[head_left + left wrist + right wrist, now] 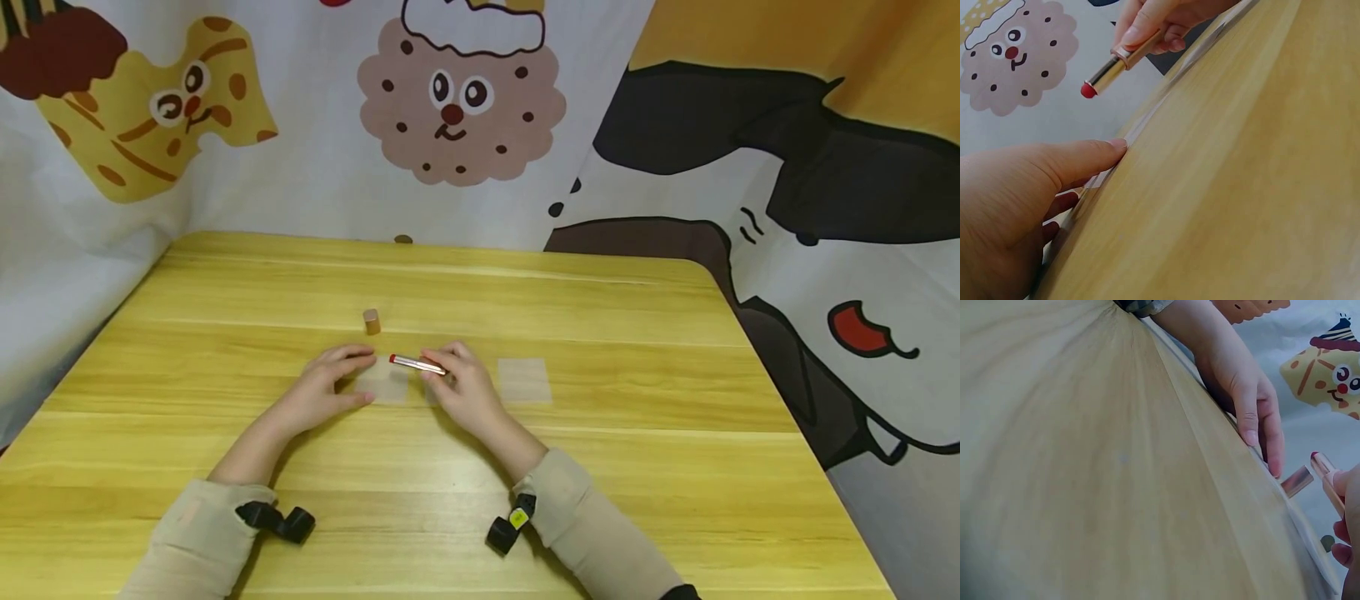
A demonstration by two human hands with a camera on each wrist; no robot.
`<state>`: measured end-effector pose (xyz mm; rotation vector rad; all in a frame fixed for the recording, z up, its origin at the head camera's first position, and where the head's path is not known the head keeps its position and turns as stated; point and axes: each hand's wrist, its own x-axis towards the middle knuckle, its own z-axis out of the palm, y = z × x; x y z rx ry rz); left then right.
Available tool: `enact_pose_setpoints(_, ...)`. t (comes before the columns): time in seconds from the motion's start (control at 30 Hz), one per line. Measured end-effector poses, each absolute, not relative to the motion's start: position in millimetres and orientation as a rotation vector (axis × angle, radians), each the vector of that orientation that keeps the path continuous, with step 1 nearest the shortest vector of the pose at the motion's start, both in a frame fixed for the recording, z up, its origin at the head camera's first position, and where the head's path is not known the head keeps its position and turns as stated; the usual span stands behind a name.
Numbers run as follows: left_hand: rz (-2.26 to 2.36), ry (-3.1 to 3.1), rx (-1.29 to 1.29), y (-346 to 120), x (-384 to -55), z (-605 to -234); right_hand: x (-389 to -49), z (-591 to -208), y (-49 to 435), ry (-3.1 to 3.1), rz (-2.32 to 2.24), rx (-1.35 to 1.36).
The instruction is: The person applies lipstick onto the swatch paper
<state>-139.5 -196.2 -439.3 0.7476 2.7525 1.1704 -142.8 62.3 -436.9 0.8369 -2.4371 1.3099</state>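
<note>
My right hand pinches an uncapped lipstick, its red tip aimed left, above the table. In the left wrist view the lipstick shows a gold and rose-coloured tube. My left hand rests on the left edge of a pale square sheet, thumb and fingers spread apart. Behind that sheet stands the lipstick cap, upright on the wood; it also shows in the right wrist view as a shiny cap. A second sheet lies mostly hidden under my right hand.
Another pale square sheet lies right of my right hand. The wood-grain table reaches back to a curtain printed with cartoon food. Black wrist cameras sit on both sleeves.
</note>
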Motion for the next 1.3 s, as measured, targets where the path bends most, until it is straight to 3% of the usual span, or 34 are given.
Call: enact_pose_setpoints(1.3,1.173,2.761,0.743,-195.8,-139.1,-438.0,-144.4,-436.8,55.2,-2.423,1.230,0.882)
